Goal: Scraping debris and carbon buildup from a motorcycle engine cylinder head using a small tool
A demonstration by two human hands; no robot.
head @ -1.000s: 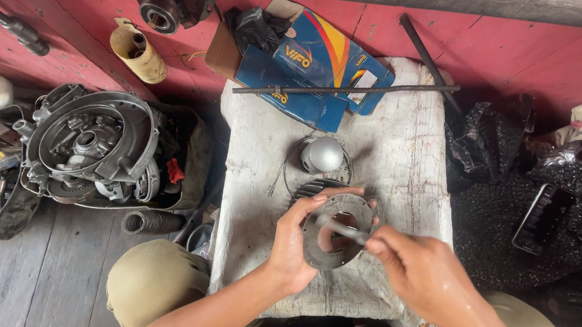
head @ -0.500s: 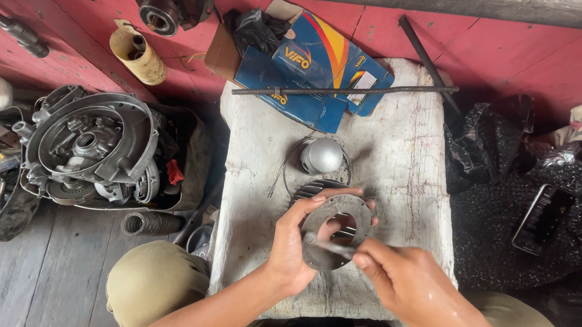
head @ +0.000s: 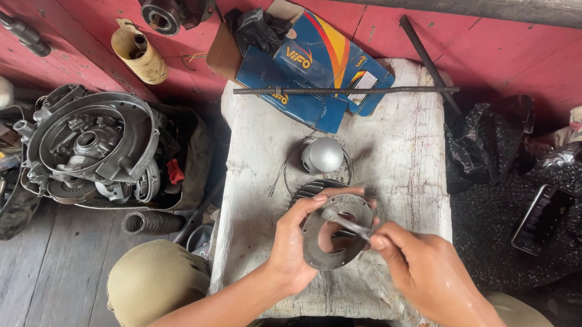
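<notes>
My left hand [head: 293, 243] grips a finned metal engine cylinder [head: 333, 248] by its flat ring-shaped base, tilted up off a worn white block [head: 397, 156]. My right hand [head: 421, 270] pinches a thin metal tool [head: 344, 223] whose tip reaches across the cylinder's round bore. A shiny domed piston [head: 322, 156] stands on the block just beyond the cylinder, with thin wire rings lying around it.
A long dark rod [head: 344, 91] lies across blue cardboard boxes [head: 316, 72] at the block's far end. An engine crankcase [head: 93, 146] sits on the floor at left, a ribbed rubber hose [head: 148, 222] below it. Black plastic bags and a phone [head: 540, 220] lie at right.
My right hand has shifted slightly right and up, and the thin tool now lies across the bore. The cylinder stays tilted in my left hand.
</notes>
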